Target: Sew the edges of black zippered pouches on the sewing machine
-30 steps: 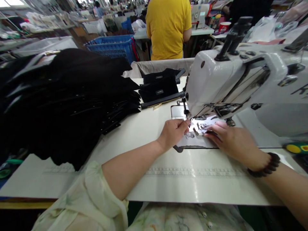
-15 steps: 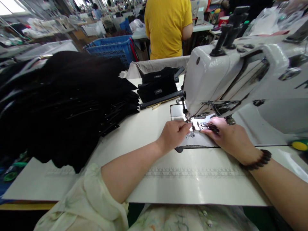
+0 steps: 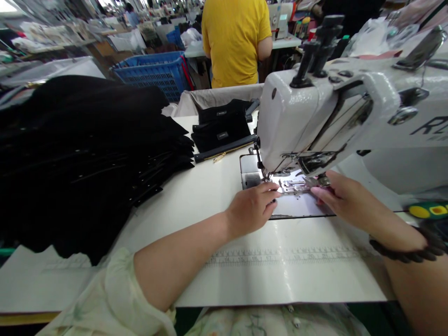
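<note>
Under the head of a white sewing machine (image 3: pixel 280 123), a slotted metal attachment (image 3: pixel 296 186) lies over the lit bed beside the needle area. My left hand (image 3: pixel 250 207) reaches its left end, fingertips stretched against it and the thumb apart below. At the opposite end, my right hand (image 3: pixel 346 200) closes on the attachment, the thumb in front; its other fingers are partly hidden behind the machine's parts. A dark beaded bracelet (image 3: pixel 408 245) circles my right wrist.
A large stack of black fabric pieces (image 3: pixel 80 140) covers the table's left side. Black pouches with a zipper (image 3: pixel 224 135) lie behind the machine bed. A ruler scale (image 3: pixel 255 259) runs along the front. Beyond stand a blue crate (image 3: pixel 150 72) and a person in yellow (image 3: pixel 236 42).
My left hand has gone from a pinch to stretched fingers. My right hand has shifted right along the attachment, and the dark metal piece by its fingers no longer shows. The view has turned slightly right.
</note>
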`<state>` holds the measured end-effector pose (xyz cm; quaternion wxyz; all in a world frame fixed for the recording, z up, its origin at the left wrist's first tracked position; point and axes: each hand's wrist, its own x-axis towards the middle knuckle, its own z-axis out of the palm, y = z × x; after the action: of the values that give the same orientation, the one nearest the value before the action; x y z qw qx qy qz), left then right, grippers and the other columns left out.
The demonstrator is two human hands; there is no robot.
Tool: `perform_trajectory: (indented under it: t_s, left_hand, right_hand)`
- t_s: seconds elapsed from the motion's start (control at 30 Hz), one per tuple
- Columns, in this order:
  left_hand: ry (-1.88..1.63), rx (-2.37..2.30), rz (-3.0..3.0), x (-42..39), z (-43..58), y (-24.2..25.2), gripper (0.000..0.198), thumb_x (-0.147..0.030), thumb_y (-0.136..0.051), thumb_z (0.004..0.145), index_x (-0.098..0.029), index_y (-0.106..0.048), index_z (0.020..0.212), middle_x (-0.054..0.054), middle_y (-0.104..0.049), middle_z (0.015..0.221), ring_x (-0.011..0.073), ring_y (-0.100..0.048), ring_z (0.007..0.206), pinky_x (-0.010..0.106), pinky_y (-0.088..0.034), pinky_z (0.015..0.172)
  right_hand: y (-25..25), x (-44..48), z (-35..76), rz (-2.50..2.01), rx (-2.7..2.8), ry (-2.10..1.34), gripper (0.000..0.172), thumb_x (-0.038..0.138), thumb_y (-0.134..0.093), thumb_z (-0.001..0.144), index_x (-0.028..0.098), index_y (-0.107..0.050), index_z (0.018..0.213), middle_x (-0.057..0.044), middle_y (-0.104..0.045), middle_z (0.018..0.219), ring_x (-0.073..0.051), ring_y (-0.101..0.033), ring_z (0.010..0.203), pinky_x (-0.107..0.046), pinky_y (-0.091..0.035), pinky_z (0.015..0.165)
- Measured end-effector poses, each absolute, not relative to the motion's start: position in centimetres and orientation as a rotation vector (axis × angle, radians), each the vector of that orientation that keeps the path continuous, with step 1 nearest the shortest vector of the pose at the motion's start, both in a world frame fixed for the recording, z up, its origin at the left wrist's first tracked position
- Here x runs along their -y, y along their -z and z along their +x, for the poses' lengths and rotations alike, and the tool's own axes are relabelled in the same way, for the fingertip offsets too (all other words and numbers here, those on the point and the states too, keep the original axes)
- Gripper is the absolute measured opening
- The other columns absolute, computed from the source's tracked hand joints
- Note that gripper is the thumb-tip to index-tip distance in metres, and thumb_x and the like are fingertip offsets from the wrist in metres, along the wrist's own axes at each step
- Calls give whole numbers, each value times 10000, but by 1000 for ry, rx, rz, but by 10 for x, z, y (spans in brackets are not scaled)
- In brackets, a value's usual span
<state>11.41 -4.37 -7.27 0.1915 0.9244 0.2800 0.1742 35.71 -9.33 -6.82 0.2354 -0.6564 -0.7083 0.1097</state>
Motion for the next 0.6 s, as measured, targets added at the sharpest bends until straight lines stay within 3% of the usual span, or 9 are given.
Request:
perform_trajectory:
  t_s: [0.3,0.5,0.6]
  left_hand:
    - [-523,-807,2623,43,114,74,215,-150,-548,913,-158,-685,1079,94,-653,1291,237,-682,1098,368,-599,926]
    - [-602,-796,2645,39,113,79,216,-139,-541,901,-192,-696,1041,70,-676,1255,224,-698,1058,357,-604,899]
    - [-610,-788,2652,38,113,80,216,-143,-536,900,-189,-706,1024,71,-684,1239,224,-703,1044,354,-607,885]
  right_hand:
    - [60,99,358,-1822,2072,-257,208,354,-451,849,218,-581,760,-58,-632,684,-196,-577,603,-304,-366,549]
    - [70,121,385,-2216,1951,25,259,255,-434,907,156,-671,946,-113,-674,900,-232,-623,734,-317,-378,599]
    - [82,125,397,-2400,1835,157,300,231,-402,930,120,-680,907,-149,-661,874,-245,-617,693,-316,-344,556]
